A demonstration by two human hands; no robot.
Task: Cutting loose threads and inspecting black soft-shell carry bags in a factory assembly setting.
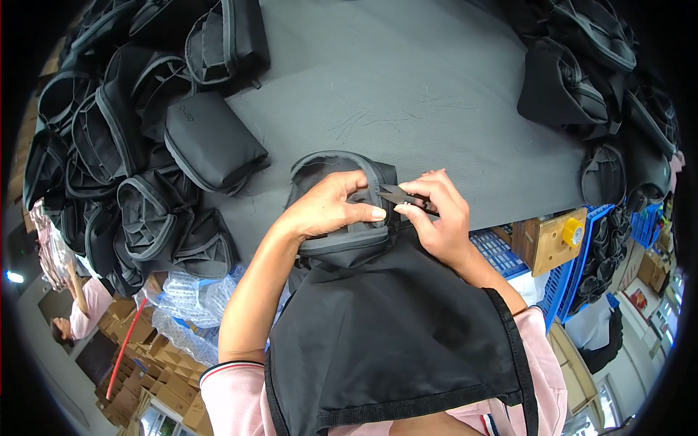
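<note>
A small black zippered pouch [342,254] stands open at the table's near edge, its grey-edged rim toward me. My left hand [331,207] grips the rim, with thumb and fingers closed on the edge. In my right hand [440,218] are dark thread snips [398,195], their pointed blades at the pouch's rim beside my left fingertips. Whether the blades touch a thread is too small to tell. Below the pouch, a black apron [400,327] covers my front.
Piled black pouches [123,145] fill the table's left side; more pouches [574,87] lie at the far right. Loose thread bits lie on the grey tabletop [407,94]. Blue crates [502,254] and a wooden block with a yellow knob [572,232] are at right. Another person [83,309] is at far left.
</note>
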